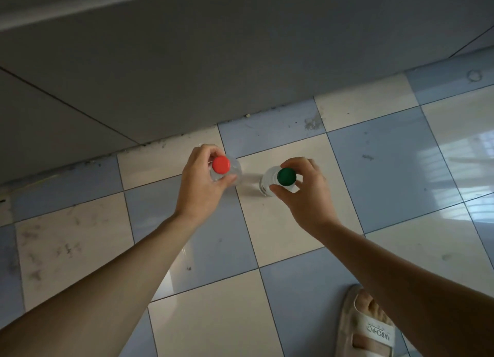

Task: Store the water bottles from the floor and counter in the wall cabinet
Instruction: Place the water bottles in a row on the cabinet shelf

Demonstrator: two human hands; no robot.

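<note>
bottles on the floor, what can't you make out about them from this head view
- Red-capped bottle: body mostly hidden by its cap and the left hand.
- Green-capped bottle: body seen end-on, partly under the right hand.
- Water level: unreadable from above.
- Wall cabinet and counter: outside the frame.

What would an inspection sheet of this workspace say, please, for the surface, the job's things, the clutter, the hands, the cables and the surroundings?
Surface: checkered floor of pale and blue tiles, with dark scuffs and a bright glare at the right.
Job's things: two clear bottles standing upright and apart on the floor, the red-capped bottle and the green-capped bottle.
Clutter: small crumbs and dirt along the foot of the wall.
Hands: the left hand grips the red-capped bottle near its top; the right hand grips the green-capped bottle near its top.
Cables: nothing seen.
Surroundings: grey tiled wall behind the bottles; a foot in a white sandal at the lower right.
</note>
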